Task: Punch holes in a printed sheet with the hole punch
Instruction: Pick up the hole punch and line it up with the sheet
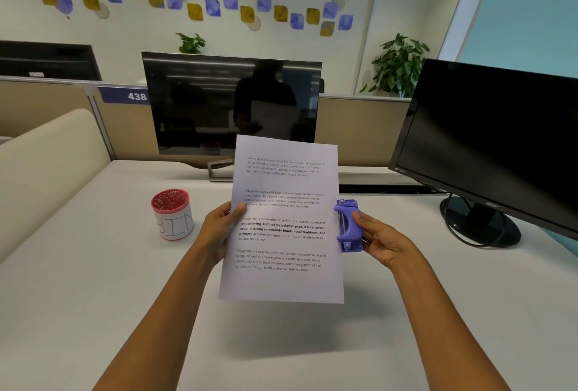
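Note:
A white printed sheet (pixel 283 221) with several paragraphs of text is held up above the desk, facing me. My left hand (pixel 219 228) grips its left edge, thumb on the front. A purple hole punch (pixel 347 225) sits against the sheet's right edge at mid-height, its slot meeting the paper. My right hand (pixel 380 239) holds the punch, thumb on its lever.
A white desk (pixel 93 296) lies below. A red-rimmed cup marked "BIN" (pixel 172 214) stands left of the sheet. A dark monitor (pixel 231 105) is behind the sheet, a second monitor (pixel 491 143) with a round base and cables at right. A beige partition runs along the left.

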Demonstrator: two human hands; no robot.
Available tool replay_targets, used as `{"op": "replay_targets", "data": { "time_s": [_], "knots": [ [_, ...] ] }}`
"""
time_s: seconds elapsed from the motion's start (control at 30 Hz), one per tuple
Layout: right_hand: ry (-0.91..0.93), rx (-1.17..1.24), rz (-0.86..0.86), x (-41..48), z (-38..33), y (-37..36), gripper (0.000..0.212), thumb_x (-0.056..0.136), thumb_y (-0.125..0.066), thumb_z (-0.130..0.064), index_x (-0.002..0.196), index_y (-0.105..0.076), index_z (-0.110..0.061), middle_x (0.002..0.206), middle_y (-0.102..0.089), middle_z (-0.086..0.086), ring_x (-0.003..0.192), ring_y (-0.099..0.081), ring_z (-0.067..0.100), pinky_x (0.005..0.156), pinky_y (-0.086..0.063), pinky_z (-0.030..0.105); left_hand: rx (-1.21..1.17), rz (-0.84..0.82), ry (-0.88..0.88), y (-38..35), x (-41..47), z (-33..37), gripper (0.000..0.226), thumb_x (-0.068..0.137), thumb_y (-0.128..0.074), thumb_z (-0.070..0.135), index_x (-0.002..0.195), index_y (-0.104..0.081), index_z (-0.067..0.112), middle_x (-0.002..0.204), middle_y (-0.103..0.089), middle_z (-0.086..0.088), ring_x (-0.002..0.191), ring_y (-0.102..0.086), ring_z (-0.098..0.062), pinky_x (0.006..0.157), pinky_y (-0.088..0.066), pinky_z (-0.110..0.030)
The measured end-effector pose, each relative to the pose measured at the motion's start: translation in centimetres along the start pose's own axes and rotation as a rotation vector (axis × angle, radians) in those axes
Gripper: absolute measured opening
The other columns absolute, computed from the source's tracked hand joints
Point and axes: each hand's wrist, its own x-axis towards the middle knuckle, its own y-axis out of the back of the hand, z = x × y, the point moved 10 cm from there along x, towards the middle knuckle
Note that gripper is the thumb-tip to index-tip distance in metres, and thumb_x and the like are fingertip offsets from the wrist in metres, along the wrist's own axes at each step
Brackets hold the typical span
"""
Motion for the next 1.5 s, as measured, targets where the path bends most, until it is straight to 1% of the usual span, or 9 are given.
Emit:
{"op": "replay_targets", "data": {
  "time_s": [0.13,0.23,0.37,0.57,0.67,0.77,1.07,1.3,1.5],
  "knots": [
    [0.018,0.006,-0.018,-0.1,-0.2,-0.4,0.009,0.085,-0.064,-0.018,0.091,-0.066,-0.012,0.068,-0.076,0.001,0.059,-0.072,0.013,0.049,-0.057,0.025,0.000,-0.007,0.006,0.0,0.0,-0.3,0.023,0.086,-0.062,0.023,0.107,-0.063,0.012,0.094,-0.073,-0.012,0.074,-0.072,-0.028,0.070,-0.060,-0.047],
    [0.033,-0.004,-0.038,-0.3,-0.3,-0.6,0.010,0.084,-0.063,-0.020,0.090,-0.066,-0.012,0.067,-0.076,0.001,0.059,-0.072,0.014,0.050,-0.058,0.026,-0.007,-0.010,0.013,0.0,0.0,-0.6,0.025,0.087,-0.061,0.022,0.109,-0.062,0.011,0.097,-0.072,-0.013,0.076,-0.071,-0.029,0.072,-0.059,-0.047],
    [0.047,-0.029,-0.038,-0.3,-0.4,-0.7,0.010,0.084,-0.064,-0.021,0.089,-0.066,-0.013,0.067,-0.076,0.002,0.071,-0.068,0.020,0.052,-0.060,0.027,-0.021,-0.012,0.013,0.0,-0.1,-0.7,0.026,0.087,-0.061,0.022,0.110,-0.061,0.010,0.101,-0.071,-0.014,0.078,-0.071,-0.030,0.075,-0.058,-0.048],
    [0.069,-0.051,-0.056,-0.4,-0.4,-0.9,0.009,0.085,-0.062,-0.022,0.089,-0.066,-0.015,0.069,-0.076,0.000,0.063,-0.072,0.015,0.052,-0.059,0.027,-0.039,-0.011,0.008,-0.1,0.0,-0.7,0.020,0.087,-0.060,0.021,0.104,-0.064,0.011,0.092,-0.073,-0.012,0.071,-0.071,-0.026,0.064,-0.061,-0.042],
    [0.081,-0.061,-0.061,-0.4,-0.4,-1.1,0.008,0.085,-0.063,-0.022,0.089,-0.067,-0.017,0.073,-0.075,0.000,0.073,-0.069,0.018,0.053,-0.059,0.027,-0.029,-0.020,0.008,-0.3,0.0,-0.7,0.017,0.087,-0.061,0.022,0.101,-0.064,0.013,0.087,-0.075,-0.009,0.070,-0.072,-0.026,0.061,-0.060,-0.041],
    [0.084,-0.067,-0.079,-0.4,-0.4,-1.5,0.008,0.084,-0.063,-0.023,0.088,-0.068,-0.017,0.073,-0.076,-0.001,0.076,-0.067,0.018,0.053,-0.058,0.027,-0.022,-0.027,0.009,-0.5,0.0,-0.6,0.017,0.086,-0.062,0.022,0.102,-0.064,0.014,0.087,-0.075,-0.009,0.071,-0.072,-0.027,0.062,-0.060,-0.042],
    [0.076,-0.062,-0.084,-0.6,-0.7,-1.9,0.008,0.086,-0.062,-0.021,0.088,-0.068,-0.016,0.071,-0.076,-0.002,0.069,-0.070,0.015,0.052,-0.059,0.027,-0.025,-0.026,0.001,-0.6,0.0,-0.5,0.019,0.086,-0.062,0.023,0.102,-0.063,0.014,0.087,-0.075,-0.009,0.071,-0.072,-0.028,0.063,-0.061,-0.042],
    [0.079,-0.074,-0.071,-0.8,-0.4,-2.1,0.009,0.087,-0.060,-0.023,0.090,-0.066,-0.018,0.090,-0.069,0.005,0.082,-0.065,0.022,0.054,-0.059,0.029,-0.053,-0.035,-0.004,-0.6,-0.1,-0.9,0.018,0.086,-0.061,0.023,0.102,-0.063,0.014,0.085,-0.075,-0.008,0.070,-0.072,-0.027,0.059,-0.060,-0.040],
    [0.068,-0.071,-0.054,-1.0,-0.5,-2.1,0.010,0.087,-0.060,-0.021,0.094,-0.065,-0.015,0.088,-0.070,0.004,0.078,-0.066,0.018,0.055,-0.059,0.027,-0.060,-0.038,-0.013,-0.7,-0.2,-0.7,0.024,0.087,-0.061,0.021,0.107,-0.062,0.009,0.090,-0.074,-0.012,0.071,-0.072,-0.027,0.062,-0.060,-0.041]
  ]
}}
